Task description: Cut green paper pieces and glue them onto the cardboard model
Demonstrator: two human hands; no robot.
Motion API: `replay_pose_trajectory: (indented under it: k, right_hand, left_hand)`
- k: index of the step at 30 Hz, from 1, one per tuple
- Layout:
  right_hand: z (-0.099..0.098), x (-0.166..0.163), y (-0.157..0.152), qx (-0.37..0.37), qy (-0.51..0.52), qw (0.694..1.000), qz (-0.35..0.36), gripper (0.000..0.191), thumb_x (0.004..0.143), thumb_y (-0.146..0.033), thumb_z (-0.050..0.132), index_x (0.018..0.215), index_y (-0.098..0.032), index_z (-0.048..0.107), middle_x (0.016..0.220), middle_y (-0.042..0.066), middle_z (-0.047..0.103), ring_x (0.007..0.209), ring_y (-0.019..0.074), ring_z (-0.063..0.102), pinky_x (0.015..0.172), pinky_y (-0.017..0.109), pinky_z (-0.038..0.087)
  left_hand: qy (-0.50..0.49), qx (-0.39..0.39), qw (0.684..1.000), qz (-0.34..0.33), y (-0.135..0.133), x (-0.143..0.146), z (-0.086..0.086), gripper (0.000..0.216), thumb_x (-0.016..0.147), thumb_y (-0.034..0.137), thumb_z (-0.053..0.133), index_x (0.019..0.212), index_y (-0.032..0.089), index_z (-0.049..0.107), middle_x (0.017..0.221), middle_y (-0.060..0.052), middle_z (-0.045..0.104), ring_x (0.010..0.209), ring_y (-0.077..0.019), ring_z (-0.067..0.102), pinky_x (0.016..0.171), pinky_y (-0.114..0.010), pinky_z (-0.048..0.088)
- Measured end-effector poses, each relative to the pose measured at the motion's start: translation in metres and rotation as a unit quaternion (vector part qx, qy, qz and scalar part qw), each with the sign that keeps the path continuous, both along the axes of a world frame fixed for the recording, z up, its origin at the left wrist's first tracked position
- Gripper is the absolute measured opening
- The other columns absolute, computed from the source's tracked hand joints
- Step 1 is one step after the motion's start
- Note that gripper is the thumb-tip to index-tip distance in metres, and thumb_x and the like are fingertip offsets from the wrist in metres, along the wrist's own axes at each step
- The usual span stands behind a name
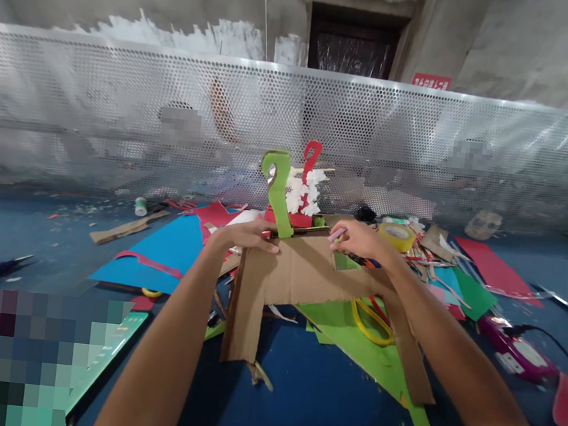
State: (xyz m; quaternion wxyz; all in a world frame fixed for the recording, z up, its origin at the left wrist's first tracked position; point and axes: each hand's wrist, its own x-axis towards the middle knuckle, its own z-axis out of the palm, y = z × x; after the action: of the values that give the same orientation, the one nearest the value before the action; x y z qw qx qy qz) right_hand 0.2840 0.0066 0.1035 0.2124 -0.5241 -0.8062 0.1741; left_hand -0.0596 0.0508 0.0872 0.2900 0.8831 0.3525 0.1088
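Observation:
A brown cardboard cutout (309,266) with leg-like strips stands above the blue table. My left hand (244,236) grips its upper left edge, thumb in front and fingers partly hidden behind. At the upper right edge my right hand (359,239) is closed in a pinch on a small lilac-pink piece (337,233), whose kind I cannot make out. Between the hands a green hook-shaped piece (279,189) rises from the cardboard's top edge. Just behind stands a red hook-shaped piece (311,159) with white jagged cutouts (311,192) around it.
Green sheet material (351,353) and yellow-handled scissors (373,325) lie beneath the cardboard. Blue sheet (159,258) is at left, yellow tape (396,237) and a purple corded tool (516,349) at right. A perforated metal panel (122,117) bounds the table's back.

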Motion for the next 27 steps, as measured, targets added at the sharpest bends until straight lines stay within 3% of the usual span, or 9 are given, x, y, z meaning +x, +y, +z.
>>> replay_pose_trajectory:
  k: [4,8,19,23,27]
  right_hand:
    - [-0.009,0.006,0.008,-0.010,0.064,0.998,0.013,0.011,0.082,-0.015,0.074,0.092,-0.020,0.074,0.078,0.004,0.080,0.064,0.0172,0.072,0.062,0.026,0.053]
    - [-0.010,0.004,0.008,0.022,0.064,0.998,0.006,0.016,0.079,-0.007,0.068,0.084,-0.021,0.074,0.072,0.004,0.077,0.066,0.0183,0.073,0.060,0.025,0.052]
    - [-0.006,0.005,0.008,-0.011,0.072,0.997,0.023,0.018,0.080,-0.007,0.062,0.088,-0.020,0.072,0.078,0.005,0.079,0.068,0.0191,0.075,0.059,0.024,0.054]
    - [-0.003,0.005,0.005,-0.010,0.057,0.998,0.022,0.019,0.081,-0.007,0.061,0.090,-0.019,0.072,0.078,0.006,0.079,0.069,0.0193,0.075,0.062,0.024,0.054]
    - [0.006,0.002,-0.003,-0.015,0.032,0.999,0.007,0.018,0.082,-0.008,0.062,0.092,-0.018,0.073,0.084,0.007,0.081,0.073,0.0188,0.075,0.064,0.024,0.053]
  left_hand:
    - [0.000,-0.002,1.000,0.001,-0.001,0.001,0.001,0.072,0.083,0.055,0.077,0.147,0.024,0.064,0.152,-0.009,0.063,0.137,-0.0310,0.057,0.113,-0.037,0.047]
    - [-0.004,-0.008,1.000,0.008,0.000,0.001,0.000,0.075,0.082,0.055,0.078,0.148,0.025,0.063,0.149,-0.008,0.065,0.136,-0.0316,0.058,0.112,-0.037,0.048]
    - [-0.021,-0.037,0.999,-0.004,0.001,-0.009,-0.001,0.081,0.081,0.061,0.077,0.151,0.026,0.058,0.153,-0.011,0.060,0.144,-0.0319,0.051,0.112,-0.036,0.047]
    - [-0.014,-0.093,0.991,0.091,-0.005,-0.022,0.002,0.092,0.071,0.067,0.082,0.147,0.023,0.055,0.137,-0.015,0.066,0.128,-0.0324,0.061,0.095,-0.034,0.053]
    - [0.022,-0.165,0.970,0.175,-0.016,-0.020,0.007,0.089,0.065,0.075,0.081,0.132,0.020,0.061,0.118,-0.012,0.071,0.106,-0.0290,0.067,0.075,-0.031,0.053]
